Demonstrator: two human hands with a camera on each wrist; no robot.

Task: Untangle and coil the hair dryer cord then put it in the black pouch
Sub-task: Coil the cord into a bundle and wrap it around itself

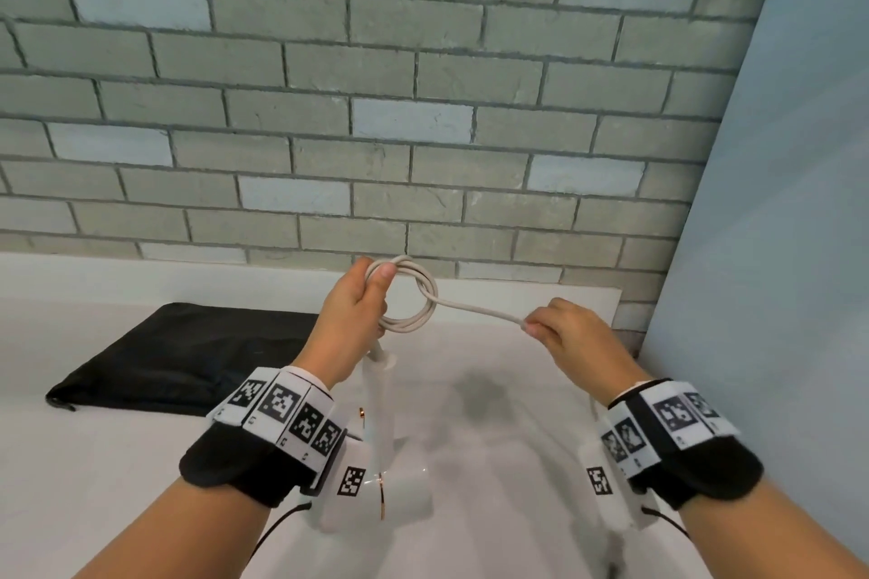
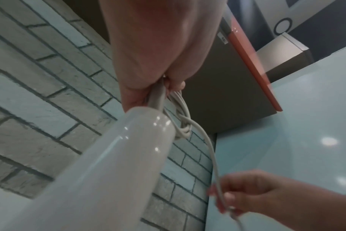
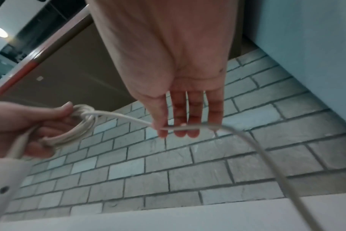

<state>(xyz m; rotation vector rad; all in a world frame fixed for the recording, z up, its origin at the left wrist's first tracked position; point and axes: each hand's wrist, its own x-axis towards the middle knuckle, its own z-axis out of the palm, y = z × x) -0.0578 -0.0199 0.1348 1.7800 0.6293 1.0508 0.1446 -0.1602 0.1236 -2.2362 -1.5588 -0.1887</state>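
Coiling the dryer cord above the counter

From above, left hand (image 1: 350, 306) pinches the coil (image 1: 408, 296), black pouch (image 1: 188, 357) left of it; left wrist shows the hair dryer (image 2: 101, 164) dangling beneath; right wrist shows right hand (image 3: 178, 100) gripping loose cord (image 3: 247, 140): I'd feed even, untwisted loops

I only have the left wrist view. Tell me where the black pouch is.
Observer: The black pouch lies flat on the white counter, left of the left hand.
Operator: Report how the right hand holds the cord.
Observer: The right hand has its fingers extended, the cord crossing them near the tips.
Operator: Say where the cord's tail goes.
Observer: It arcs down past the right hand and out of frame.
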